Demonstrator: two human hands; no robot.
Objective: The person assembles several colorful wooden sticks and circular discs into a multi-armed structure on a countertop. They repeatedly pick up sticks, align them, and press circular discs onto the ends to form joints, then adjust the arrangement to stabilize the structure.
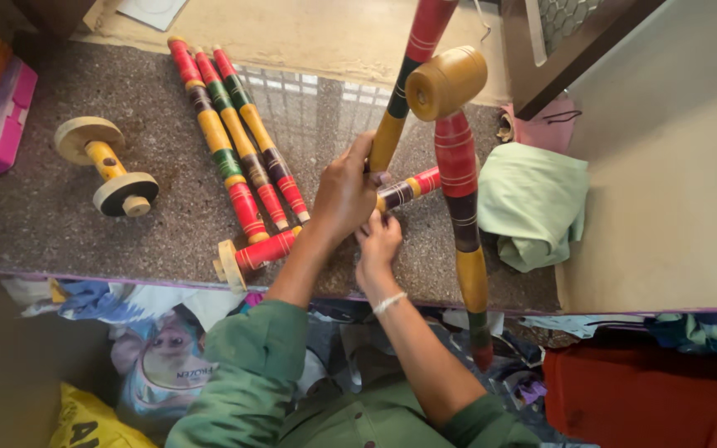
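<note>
Work surface: a speckled stone countertop [60,241] is used; the assembly is held near its front edge, at about 6 o'clock of the slab.
Left hand: the left hand [343,197] is closed around the yellow lower section of an upright painted wooden rod [412,62], which rises toward 12 o'clock.
Right hand: the right hand [378,245] is placed just below the left, at the point where the upright rod meets a horizontal rod [271,247]; whether its fingers are clamped or only pressed against the joint cannot be told, as the left hand covers them.
Horizontal rod: it is laid on the slab, running from a wooden disc end [226,264] at 8 o'clock to a striped tip at 2 o'clock.
Second leg: a red, black and yellow rod with a round knob [446,81] is leaned at 3 o'clock of the hands, its foot hanging past the counter edge.
Spare parts: three striped rods [230,137] are laid side by side at 10 o'clock; a wheel-and-axle piece [105,166] is set at 9 o'clock.
Nearby items: a green cloth [537,203] is lying at 3 o'clock.
Technique: the upright rod is best kept square to the horizontal one while the joint is seated; the horizontal rod should be steadied against rolling.
Caution: the leaning leg is judged liable to slip if the frame is jolted.
</note>
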